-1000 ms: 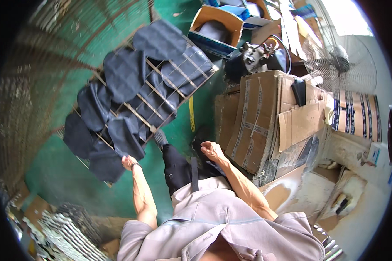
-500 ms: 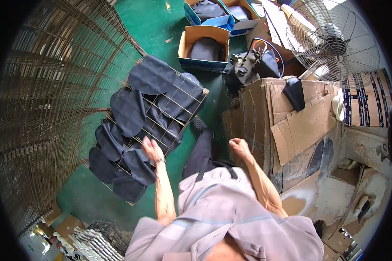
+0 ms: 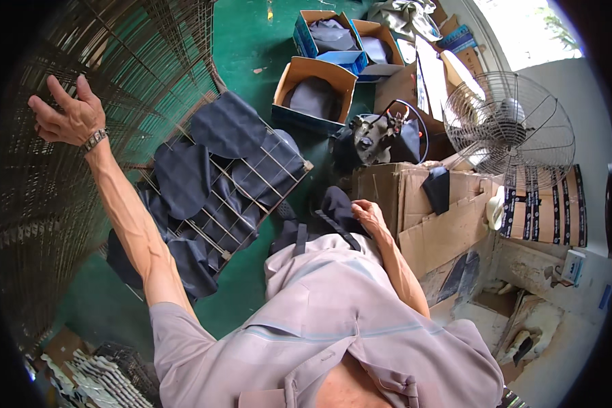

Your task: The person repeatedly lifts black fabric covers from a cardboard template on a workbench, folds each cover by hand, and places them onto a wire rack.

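My left hand (image 3: pixel 71 115) is stretched out to the far left, fingers spread and nothing in it. It is in front of a tall stack of wire racks (image 3: pixel 122 75); whether it touches the wires I cannot tell. Low beside that stack, a wire rack (image 3: pixel 268 153) carries several dark, rounded sheet pieces (image 3: pixel 228 125), some overlapping and hanging over its edge. My right hand (image 3: pixel 368 216) is by my right thigh, near the cardboard box, with its fingers curled in and nothing visible in them.
Open boxes (image 3: pixel 316 92) with dark pieces stand at the back on the green floor. A dark machine (image 3: pixel 367 139) is behind the large cardboard box (image 3: pixel 449 224) on my right. A dark piece (image 3: pixel 437 190) hangs over that box, and a wire-caged fan (image 3: pixel 510 129) stands behind it.
My left hand has swung up and left from the loaded rack to the stack of racks, its fingers spreading. My right hand has drawn in toward my thigh. The view has shifted.
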`<act>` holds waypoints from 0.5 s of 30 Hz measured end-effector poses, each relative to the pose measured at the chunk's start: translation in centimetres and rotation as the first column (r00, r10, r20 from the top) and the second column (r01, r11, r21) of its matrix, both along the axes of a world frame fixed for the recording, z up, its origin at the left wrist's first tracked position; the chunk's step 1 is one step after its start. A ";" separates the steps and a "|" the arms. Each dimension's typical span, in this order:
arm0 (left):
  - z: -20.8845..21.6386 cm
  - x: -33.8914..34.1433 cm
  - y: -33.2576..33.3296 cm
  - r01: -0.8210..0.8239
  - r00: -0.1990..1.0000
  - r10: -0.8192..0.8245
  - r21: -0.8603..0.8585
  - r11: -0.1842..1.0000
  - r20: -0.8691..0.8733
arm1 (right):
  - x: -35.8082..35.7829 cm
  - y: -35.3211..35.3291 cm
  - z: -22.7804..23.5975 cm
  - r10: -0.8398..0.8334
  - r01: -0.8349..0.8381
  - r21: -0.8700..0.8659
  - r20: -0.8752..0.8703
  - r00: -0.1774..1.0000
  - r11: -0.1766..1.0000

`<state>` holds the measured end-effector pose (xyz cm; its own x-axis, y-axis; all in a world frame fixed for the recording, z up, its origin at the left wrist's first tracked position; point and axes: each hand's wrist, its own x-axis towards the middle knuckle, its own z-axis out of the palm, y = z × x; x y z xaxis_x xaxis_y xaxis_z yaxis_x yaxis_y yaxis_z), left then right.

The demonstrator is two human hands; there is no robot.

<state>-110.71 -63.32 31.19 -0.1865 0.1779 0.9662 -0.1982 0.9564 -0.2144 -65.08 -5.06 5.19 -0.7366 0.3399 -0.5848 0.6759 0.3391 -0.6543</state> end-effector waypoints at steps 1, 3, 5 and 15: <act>0.1 -0.1 -0.3 0.000 1.000 0.000 -0.029 1.000 -0.024 | -1.6 -0.3 0.5 0.016 -0.016 -0.014 0.019 1.000 1.000; -0.2 -0.4 -0.2 0.003 0.998 -0.004 -0.029 1.000 -0.058 | -4.2 -1.0 0.9 0.048 -0.047 -0.015 0.024 0.999 0.999; -0.1 -0.5 -0.3 -0.009 0.997 0.008 -0.018 1.000 -0.080 | -7.2 -0.7 0.7 0.084 -0.084 -0.015 0.007 0.996 0.996; -0.3 -0.3 -0.5 -0.086 0.994 0.080 -0.089 0.992 -0.068 | -20.0 -2.4 -2.3 0.192 -0.181 -0.146 0.063 0.979 0.973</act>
